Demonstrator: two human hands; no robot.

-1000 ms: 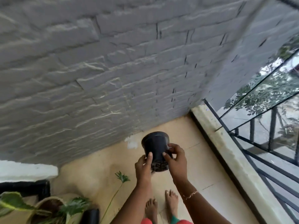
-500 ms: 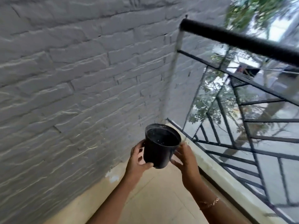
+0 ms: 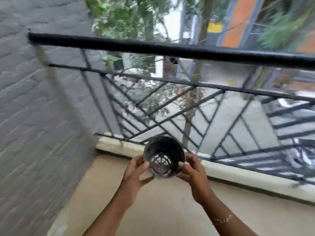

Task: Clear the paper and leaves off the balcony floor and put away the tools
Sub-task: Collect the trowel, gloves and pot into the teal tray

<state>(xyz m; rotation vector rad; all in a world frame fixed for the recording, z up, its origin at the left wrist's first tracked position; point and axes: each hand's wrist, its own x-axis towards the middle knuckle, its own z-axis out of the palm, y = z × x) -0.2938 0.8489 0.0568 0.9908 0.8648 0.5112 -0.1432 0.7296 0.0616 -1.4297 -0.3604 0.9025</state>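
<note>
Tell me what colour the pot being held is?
The pot is black, with pale drain slots in its base; the head view shows it.

Black railing (image 3: pixel 170 50) just beyond your left hand (image 3: pixel 136 172), grey brick wall (image 3: pixel 34 125) further left, blurry trees (image 3: pixel 122 16) behind.

The black pot (image 3: pixel 164 157) had its open top up before. Now the left hand (image 3: pixel 136 175) and right hand (image 3: pixel 193 172) have tipped it, so its holey bottom faces near.
</note>
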